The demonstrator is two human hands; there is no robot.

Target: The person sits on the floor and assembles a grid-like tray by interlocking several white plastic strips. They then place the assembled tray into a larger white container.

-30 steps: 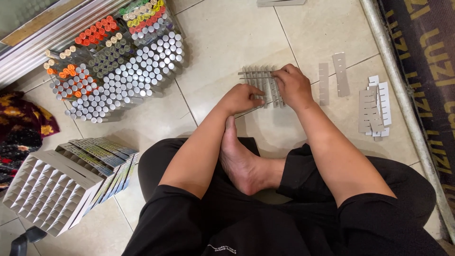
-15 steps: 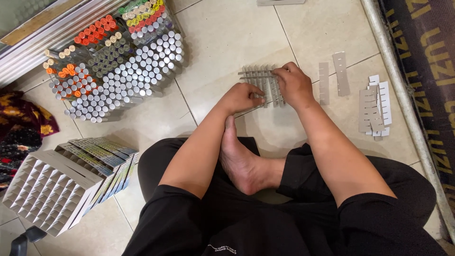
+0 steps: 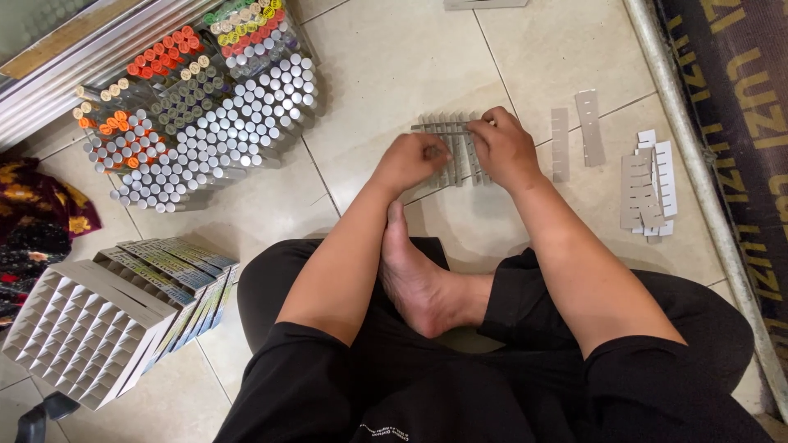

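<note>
I sit cross-legged on a tiled floor. A grey cardboard divider grid [image 3: 450, 131] of slotted strips lies flat in front of me. My left hand [image 3: 409, 161] is curled on the grid's near left part, gripping its strips. My right hand [image 3: 502, 148] rests on the grid's right side, fingers pinching a strip at its top edge. Both hands cover much of the grid. Two loose grey slotted strips [image 3: 574, 131] lie just right of my right hand.
A pile of grey strips [image 3: 647, 184] lies at the right by a metal rail [image 3: 698, 172]. Many upright capped vials [image 3: 197, 115], silver, orange, red and yellow, stand at upper left. Divider-filled cartons [image 3: 90, 328] and flat printed boxes [image 3: 176, 275] sit at lower left. My bare foot [image 3: 419, 279] rests between my legs.
Both hands stay on the divider grid with only slight finger shifts; my right hand's fingers have moved a little along the grid's top right edge.
</note>
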